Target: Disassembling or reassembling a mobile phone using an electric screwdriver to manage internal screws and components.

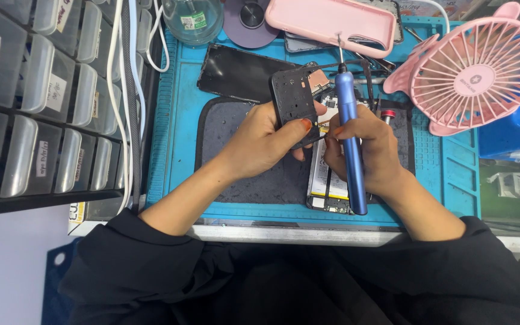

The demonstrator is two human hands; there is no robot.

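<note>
Hands meet mid-mat: left hand (266, 141) grasping black frame (294, 103), right hand (365, 147) clutching blue screwdriver (350, 141).

Left hand (266, 141): fingers curled, thumb pressed forward, pinching.
Right hand (365, 147): fingers closed in a grip, knuckles up.
Forearms: bare, angled inward, hands nearly meeting.

A blue work mat (179, 120) carries a black pad (224, 129), pink fan (476, 69) and opened phone (326, 180).
</note>
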